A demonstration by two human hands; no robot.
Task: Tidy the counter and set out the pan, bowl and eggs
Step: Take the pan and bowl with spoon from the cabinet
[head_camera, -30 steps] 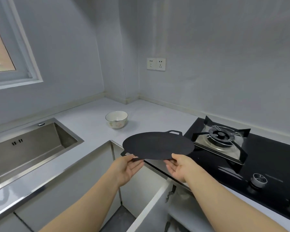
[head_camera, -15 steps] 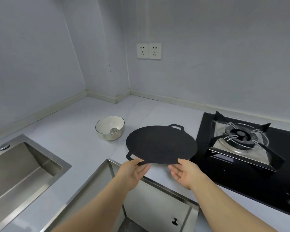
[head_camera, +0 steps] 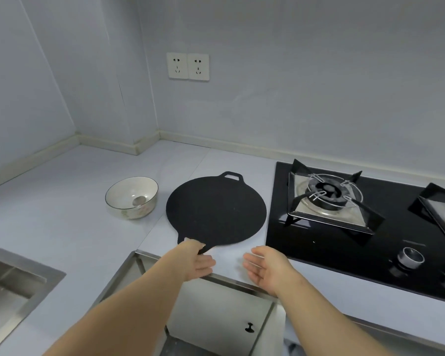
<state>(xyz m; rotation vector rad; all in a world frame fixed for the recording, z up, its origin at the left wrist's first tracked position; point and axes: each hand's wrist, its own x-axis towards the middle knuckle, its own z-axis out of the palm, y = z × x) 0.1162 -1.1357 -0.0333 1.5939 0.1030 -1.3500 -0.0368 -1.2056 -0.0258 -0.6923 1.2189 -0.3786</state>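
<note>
Just left of the gas hob (head_camera: 279, 233) the griddle pan (head_camera: 216, 211) lies flat on the surface (head_camera: 70, 201), near handle (head_camera: 181, 238) under the left hand (head_camera: 193, 260), whose grip I cannot read; the right hand (head_camera: 265, 268) hovers released beside it.
</note>
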